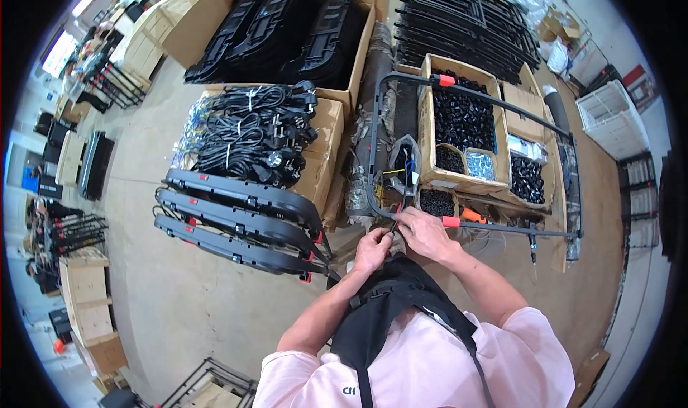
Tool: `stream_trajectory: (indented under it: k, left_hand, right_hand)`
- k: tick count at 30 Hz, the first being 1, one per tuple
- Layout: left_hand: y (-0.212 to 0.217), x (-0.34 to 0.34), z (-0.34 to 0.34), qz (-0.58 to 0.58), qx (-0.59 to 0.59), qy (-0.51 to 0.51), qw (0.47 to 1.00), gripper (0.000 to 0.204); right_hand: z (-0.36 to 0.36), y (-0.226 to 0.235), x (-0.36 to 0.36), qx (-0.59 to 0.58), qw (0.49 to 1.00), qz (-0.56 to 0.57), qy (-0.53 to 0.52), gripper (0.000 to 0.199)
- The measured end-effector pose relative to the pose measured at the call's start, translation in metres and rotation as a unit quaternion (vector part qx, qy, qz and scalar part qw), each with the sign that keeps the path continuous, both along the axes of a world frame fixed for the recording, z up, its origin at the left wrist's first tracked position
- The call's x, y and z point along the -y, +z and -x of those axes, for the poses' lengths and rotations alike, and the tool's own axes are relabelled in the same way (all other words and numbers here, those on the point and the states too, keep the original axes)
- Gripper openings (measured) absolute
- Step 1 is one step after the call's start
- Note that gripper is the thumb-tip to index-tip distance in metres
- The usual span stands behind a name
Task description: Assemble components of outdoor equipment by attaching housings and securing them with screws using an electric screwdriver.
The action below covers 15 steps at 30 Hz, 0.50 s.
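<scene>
In front of my body, my left hand [375, 249] and my right hand [423, 234] are close together, fingertips pinched around a small dark piece. Its kind is hidden by the fingers. They work at the near left corner of a dark tubular metal frame [372, 150] with red clips, and my right hand touches its near bar. The frame lies across an open carton [466, 181] of small black parts and silver screws. A clear bag [405, 160] with coloured wires sits inside the frame's left end.
Bundled black power cables [251, 128] lie on a carton at left, with several curved black panels [229, 229] in front. A large carton [368, 49] of black plastic shells stands behind. Black metal frames [466, 28] are stacked at the back right. A tool [532, 243] hangs right.
</scene>
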<state>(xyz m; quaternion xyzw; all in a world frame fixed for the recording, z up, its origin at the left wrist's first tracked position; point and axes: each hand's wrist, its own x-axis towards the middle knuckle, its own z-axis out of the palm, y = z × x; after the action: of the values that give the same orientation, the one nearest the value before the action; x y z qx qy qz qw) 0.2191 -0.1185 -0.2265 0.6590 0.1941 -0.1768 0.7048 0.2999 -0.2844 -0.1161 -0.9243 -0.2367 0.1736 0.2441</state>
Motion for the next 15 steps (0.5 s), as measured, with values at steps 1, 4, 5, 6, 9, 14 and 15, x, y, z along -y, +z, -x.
stream_trajectory:
  k: [1, 4, 5, 6, 9, 14, 15]
  left_hand:
    - [-0.002, 0.001, 0.004, 0.004, 0.002, 0.01, 1.0, 0.025]
    - [-0.013, 0.002, 0.013, 0.013, 0.08, 0.05, 0.995, 0.025]
    - [-0.013, -0.002, 0.014, -0.008, 0.085, 0.021, 0.996, 0.025]
    - [-0.012, -0.004, 0.015, -0.028, 0.089, -0.008, 0.996, 0.025]
    - [-0.011, -0.006, 0.023, -0.03, 0.121, 0.006, 0.992, 0.026]
    - [-0.004, -0.011, 0.024, -0.064, 0.156, 0.018, 0.986, 0.027]
    - [-0.004, -0.012, 0.024, -0.072, 0.168, 0.009, 0.983, 0.027]
  right_hand:
    - [-0.008, -0.006, -0.004, 0.03, 0.996, -0.042, 0.073, 0.03]
    - [-0.023, -0.004, -0.021, 0.048, 0.971, -0.032, 0.232, 0.036]
    - [-0.027, -0.005, -0.029, 0.039, 0.955, 0.061, 0.287, 0.032]
    - [-0.029, -0.007, -0.035, 0.03, 0.927, 0.155, 0.339, 0.029]
    - [-0.038, -0.009, -0.045, 0.067, 0.902, 0.159, 0.395, 0.022]
    - [-0.046, -0.01, -0.037, 0.042, 0.9, 0.127, 0.415, 0.021]
    - [-0.043, -0.001, -0.037, -0.015, 0.914, 0.133, 0.382, 0.019]
